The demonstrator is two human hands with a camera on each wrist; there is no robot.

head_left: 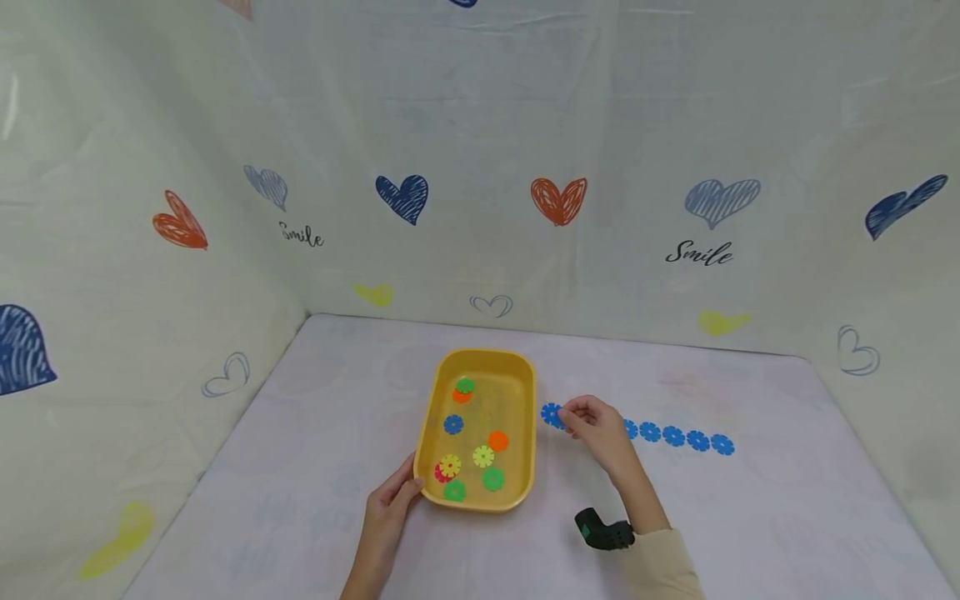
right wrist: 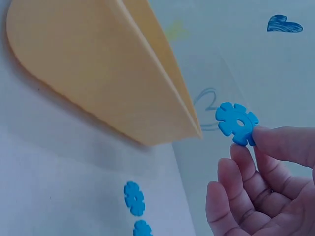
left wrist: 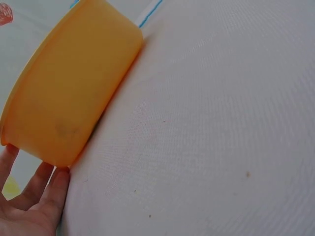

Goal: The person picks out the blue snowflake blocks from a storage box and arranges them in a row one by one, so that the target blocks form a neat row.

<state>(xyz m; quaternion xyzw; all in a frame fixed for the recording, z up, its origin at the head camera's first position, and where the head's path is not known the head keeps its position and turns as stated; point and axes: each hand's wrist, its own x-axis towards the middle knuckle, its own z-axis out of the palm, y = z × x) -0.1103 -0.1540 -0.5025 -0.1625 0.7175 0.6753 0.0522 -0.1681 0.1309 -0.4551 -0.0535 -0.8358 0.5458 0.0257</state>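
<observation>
My right hand pinches a blue notched plastic snowflake disc between thumb and fingertips, raised beside the tray's right side. At its near left corner, a yellow plastic tray is gripped by my left hand, thumb at the rim and the other fingers against the outer wall. Inside lie a blue disc and several green, orange, yellow and pink ones. To the right, several blue discs form a row on the table, part of it hidden behind my right hand.
A white cloth covers the table. Behind and at the sides hang pale curtains printed with hearts and lettering. A black wrist device sits at the right forearm, beside a beige sleeve.
</observation>
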